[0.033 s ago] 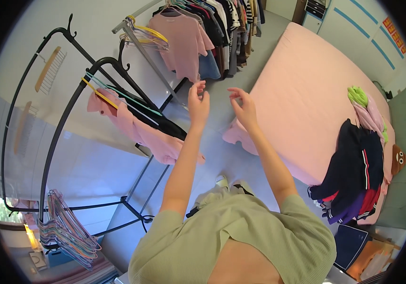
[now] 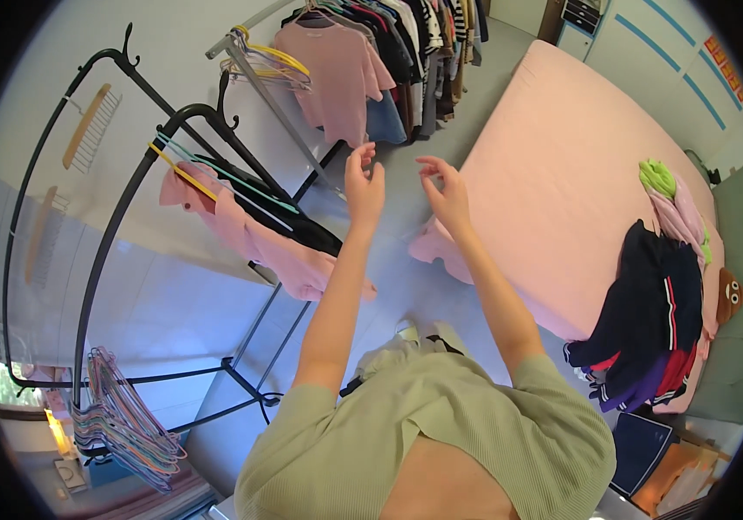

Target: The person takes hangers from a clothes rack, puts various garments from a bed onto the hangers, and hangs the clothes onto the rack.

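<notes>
Both bare hands are raised in front of me with a gap between them, and neither holds anything. My left hand [image 2: 366, 192] has loosely bent fingers, apart from each other; beyond it hangs a pink T-shirt [image 2: 328, 74] on a rail. My right hand [image 2: 446, 195] is likewise half curled, thumb away from the fingers, near the edge of the pink-covered bed [image 2: 553, 173]. To the left of my left forearm, a pink garment [image 2: 246, 227] on a yellow hanger and a black garment [image 2: 315, 229] hang from a black clothes rack [image 2: 120, 195].
A grey rail [image 2: 278, 117] at the back carries a row of clothes [image 2: 428, 52] and spare yellow hangers [image 2: 276, 59]. Many bare hangers [image 2: 129, 425] bunch at the lower left. Dark clothes [image 2: 644, 303] and a green-and-pink bundle [image 2: 670, 195] lie on the bed near the grey-green headboard [image 2: 731, 347].
The view has shifted very slightly. Both hands keep nearly the same pose, still empty.
</notes>
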`<action>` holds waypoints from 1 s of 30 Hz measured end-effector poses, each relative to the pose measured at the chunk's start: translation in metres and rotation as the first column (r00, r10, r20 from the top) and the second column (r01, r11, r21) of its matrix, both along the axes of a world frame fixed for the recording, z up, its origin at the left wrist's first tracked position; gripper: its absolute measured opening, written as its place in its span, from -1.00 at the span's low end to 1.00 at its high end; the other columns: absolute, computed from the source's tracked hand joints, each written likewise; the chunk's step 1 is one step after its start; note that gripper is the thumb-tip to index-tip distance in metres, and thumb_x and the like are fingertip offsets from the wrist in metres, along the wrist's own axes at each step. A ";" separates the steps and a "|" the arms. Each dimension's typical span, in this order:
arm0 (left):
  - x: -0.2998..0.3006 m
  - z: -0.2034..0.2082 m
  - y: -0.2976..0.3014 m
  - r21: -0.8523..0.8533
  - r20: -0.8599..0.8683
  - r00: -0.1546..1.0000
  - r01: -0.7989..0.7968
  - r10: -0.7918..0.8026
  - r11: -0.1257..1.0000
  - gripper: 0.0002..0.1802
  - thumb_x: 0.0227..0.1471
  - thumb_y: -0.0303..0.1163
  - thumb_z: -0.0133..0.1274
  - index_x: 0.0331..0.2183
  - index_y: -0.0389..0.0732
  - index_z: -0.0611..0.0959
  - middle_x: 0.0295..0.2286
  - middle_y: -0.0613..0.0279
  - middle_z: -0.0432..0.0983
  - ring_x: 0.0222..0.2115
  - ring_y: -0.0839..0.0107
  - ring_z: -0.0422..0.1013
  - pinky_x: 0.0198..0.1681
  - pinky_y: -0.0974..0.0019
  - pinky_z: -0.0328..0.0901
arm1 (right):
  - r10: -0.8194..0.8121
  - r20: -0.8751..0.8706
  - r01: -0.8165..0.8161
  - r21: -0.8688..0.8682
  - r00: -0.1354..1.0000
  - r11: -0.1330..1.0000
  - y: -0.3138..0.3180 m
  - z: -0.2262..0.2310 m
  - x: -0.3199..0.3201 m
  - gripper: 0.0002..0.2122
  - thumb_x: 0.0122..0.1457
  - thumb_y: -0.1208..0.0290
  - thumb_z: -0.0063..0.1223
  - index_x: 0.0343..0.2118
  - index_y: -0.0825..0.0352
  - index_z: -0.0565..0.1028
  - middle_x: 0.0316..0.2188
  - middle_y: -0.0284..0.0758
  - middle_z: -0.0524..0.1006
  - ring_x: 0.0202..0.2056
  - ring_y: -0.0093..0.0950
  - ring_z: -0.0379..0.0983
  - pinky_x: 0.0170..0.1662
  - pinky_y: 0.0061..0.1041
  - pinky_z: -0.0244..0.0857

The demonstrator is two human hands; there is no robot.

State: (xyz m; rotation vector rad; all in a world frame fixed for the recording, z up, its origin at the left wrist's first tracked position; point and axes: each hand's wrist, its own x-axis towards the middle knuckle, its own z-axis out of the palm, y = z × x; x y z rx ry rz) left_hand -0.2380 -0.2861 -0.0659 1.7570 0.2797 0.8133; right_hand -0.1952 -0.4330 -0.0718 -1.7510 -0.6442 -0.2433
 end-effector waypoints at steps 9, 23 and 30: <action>0.092 -0.007 0.076 0.062 0.035 0.963 -0.267 0.266 0.962 -0.59 -0.09 -0.50 -0.04 -0.11 -0.27 0.42 -0.15 0.03 0.35 -0.09 0.13 0.27 0.01 0.21 0.14 | 0.173 -0.025 -0.171 0.046 0.985 0.984 0.103 -0.001 0.097 -0.74 0.01 0.52 -0.03 -0.19 0.25 0.48 -0.42 -0.37 0.51 -0.31 -0.54 0.42 -0.19 -0.56 0.21; 0.219 -0.029 0.208 0.117 -0.133 0.803 -0.570 0.581 0.813 -0.55 -0.03 -0.44 -0.08 -0.03 -0.27 0.39 -0.08 0.03 0.36 -0.04 0.17 0.28 0.01 0.24 0.16 | 0.593 -0.086 -0.595 0.003 0.800 0.803 0.284 -0.010 0.252 -0.73 0.10 0.48 -0.09 -0.11 0.30 0.46 -0.27 -0.23 0.51 -0.32 -0.45 0.46 -0.25 -0.53 0.32; 0.254 -0.060 0.288 0.072 -0.138 0.741 -0.654 0.657 0.753 -0.56 0.05 -0.36 -0.09 -0.03 -0.33 0.38 -0.14 -0.07 0.41 -0.09 0.09 0.33 -0.03 0.23 0.20 | 0.598 -0.044 -0.594 -0.196 0.800 0.781 0.337 -0.012 0.268 -0.67 0.05 0.49 -0.09 -0.07 0.36 0.39 -0.31 -0.04 0.48 -0.32 -0.15 0.45 -0.26 -0.31 0.31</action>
